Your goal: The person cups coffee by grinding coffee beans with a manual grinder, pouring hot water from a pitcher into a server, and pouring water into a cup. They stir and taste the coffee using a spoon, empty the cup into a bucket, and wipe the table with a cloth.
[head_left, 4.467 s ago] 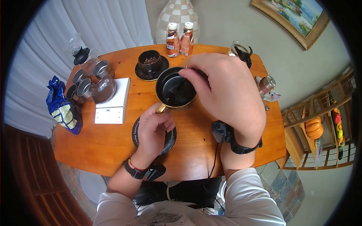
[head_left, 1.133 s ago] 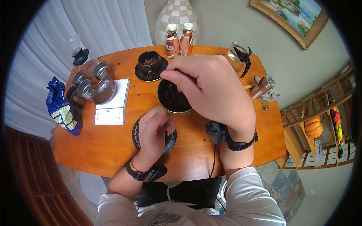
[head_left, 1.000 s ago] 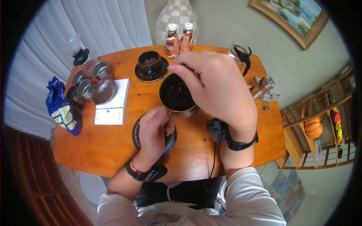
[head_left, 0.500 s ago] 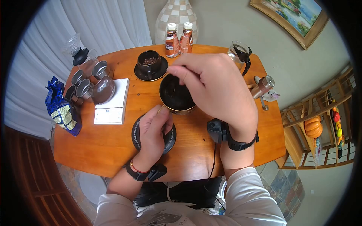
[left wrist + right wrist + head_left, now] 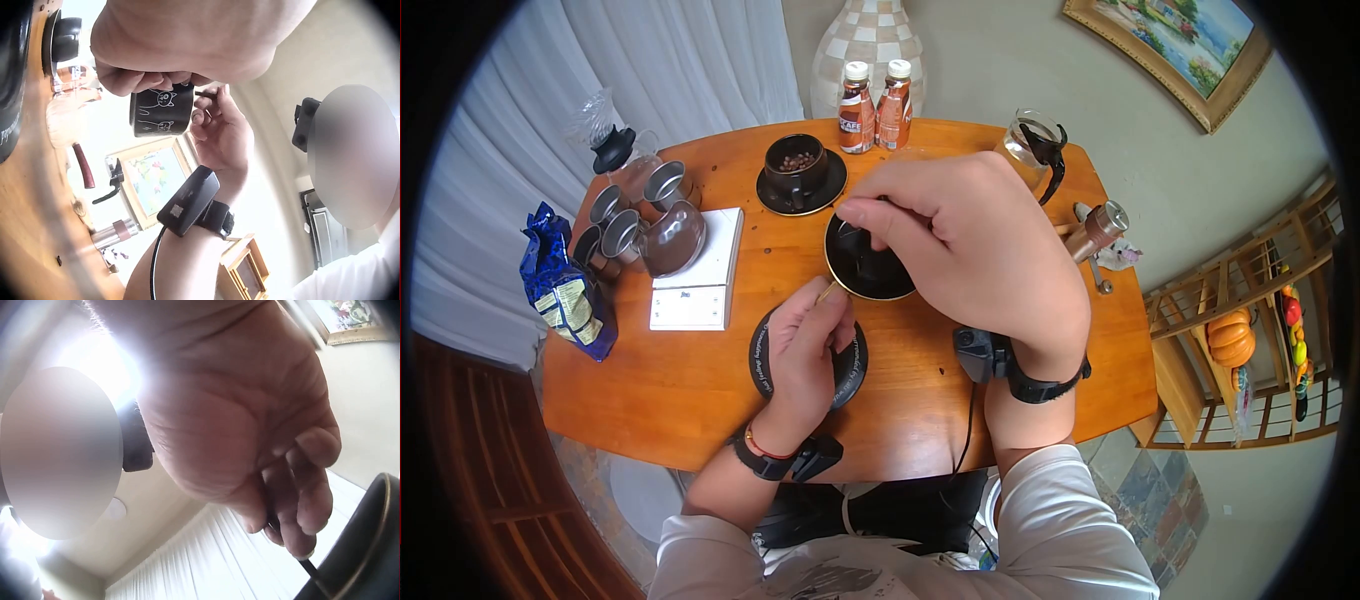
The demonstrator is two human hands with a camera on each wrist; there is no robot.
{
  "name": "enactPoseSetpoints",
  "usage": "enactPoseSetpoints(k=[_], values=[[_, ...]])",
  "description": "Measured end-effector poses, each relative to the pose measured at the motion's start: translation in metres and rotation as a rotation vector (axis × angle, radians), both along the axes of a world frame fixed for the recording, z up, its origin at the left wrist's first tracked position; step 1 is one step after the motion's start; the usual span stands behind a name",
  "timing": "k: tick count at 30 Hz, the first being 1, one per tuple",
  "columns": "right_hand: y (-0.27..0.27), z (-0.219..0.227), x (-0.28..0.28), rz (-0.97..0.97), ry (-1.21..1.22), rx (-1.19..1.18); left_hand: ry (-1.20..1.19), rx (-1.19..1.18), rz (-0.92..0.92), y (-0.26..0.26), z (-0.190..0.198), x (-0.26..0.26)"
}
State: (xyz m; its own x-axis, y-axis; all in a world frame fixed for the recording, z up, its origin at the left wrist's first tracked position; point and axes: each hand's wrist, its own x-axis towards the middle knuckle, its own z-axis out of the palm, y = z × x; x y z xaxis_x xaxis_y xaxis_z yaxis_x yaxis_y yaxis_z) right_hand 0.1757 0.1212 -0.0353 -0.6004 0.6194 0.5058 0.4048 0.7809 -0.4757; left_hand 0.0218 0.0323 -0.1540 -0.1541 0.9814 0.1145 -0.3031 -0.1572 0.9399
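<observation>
My left hand [image 5: 803,350] grips the handle of a black cup [image 5: 862,265] with a gold rim, held up over the table. White cat drawings on the cup's side show in the left wrist view. From above, my right hand [image 5: 995,255] pinches a thin dark utensil [image 5: 310,572] that reaches down into the cup. Its lower end is hard to make out against the dark inside. Below my left hand lies a round black mat [image 5: 856,372] with pale lettering. Beyond the held cup, a second black cup [image 5: 783,180] with brown beans stands on a black saucer [image 5: 828,190].
Left on the wooden table [image 5: 900,400] are a white scale [image 5: 690,308], a glass server [image 5: 675,242], several metal cups [image 5: 622,232] and a blue bag [image 5: 565,290]. Two bottles [image 5: 857,108] stand at the back. A glass pot [image 5: 1022,150] and hand grinder [image 5: 1100,230] are right.
Since the earliest frame, the cup and my right hand have shifted slightly. In the last second, the cup's opening tilts, and my right hand moves a little with the utensil inside it.
</observation>
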Motion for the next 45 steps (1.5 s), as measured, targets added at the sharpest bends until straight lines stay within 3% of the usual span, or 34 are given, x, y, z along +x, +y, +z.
enactPoseSetpoints(k=[5, 7, 10, 16, 19, 23, 25, 28, 32, 34, 38, 43, 45], values=[[0.006, -0.004, -0.001, -0.100, 0.088, 0.158, -0.008, 0.004, -0.006, 0.000, -0.002, 0.001], [0.007, -0.002, 0.002, -0.261, 0.028, 0.175, -0.028, -0.002, -0.005, 0.001, -0.001, 0.001], [0.006, 0.000, 0.007, -0.301, -0.068, 0.216, -0.035, -0.005, 0.002, 0.001, 0.000, 0.001], [0.001, 0.003, 0.004, 0.018, -0.011, -0.068, -0.017, 0.002, 0.015, 0.001, -0.001, -0.001], [0.003, 0.000, 0.001, 0.029, 0.038, -0.028, -0.037, 0.000, 0.013, 0.000, 0.001, -0.002], [0.008, -0.004, 0.001, -0.080, 0.116, 0.109, -0.027, 0.005, 0.016, 0.001, 0.001, -0.001], [0.008, -0.001, 0.003, -0.234, 0.029, 0.176, -0.080, 0.004, 0.007, 0.001, 0.001, -0.001], [0.001, 0.005, 0.007, -0.313, -0.065, 0.193, -0.107, 0.001, -0.003, 0.002, 0.001, -0.003], [-0.001, 0.002, 0.008, -0.134, -0.013, 0.116, -0.086, 0.021, 0.014, 0.001, 0.004, 0.000], [-0.001, 0.001, 0.004, 0.015, 0.038, -0.034, -0.100, 0.018, 0.013, 0.000, 0.004, 0.000], [-0.001, 0.000, -0.001, -0.009, 0.047, 0.077, -0.107, 0.029, 0.011, 0.000, 0.004, 0.002], [-0.002, 0.004, 0.006, -0.275, -0.005, 0.206, -0.092, 0.013, 0.011, 0.000, 0.003, 0.001], [-0.002, 0.003, 0.009, -0.279, 0.013, 0.234, -0.088, 0.012, 0.008, 0.000, 0.002, 0.000]])
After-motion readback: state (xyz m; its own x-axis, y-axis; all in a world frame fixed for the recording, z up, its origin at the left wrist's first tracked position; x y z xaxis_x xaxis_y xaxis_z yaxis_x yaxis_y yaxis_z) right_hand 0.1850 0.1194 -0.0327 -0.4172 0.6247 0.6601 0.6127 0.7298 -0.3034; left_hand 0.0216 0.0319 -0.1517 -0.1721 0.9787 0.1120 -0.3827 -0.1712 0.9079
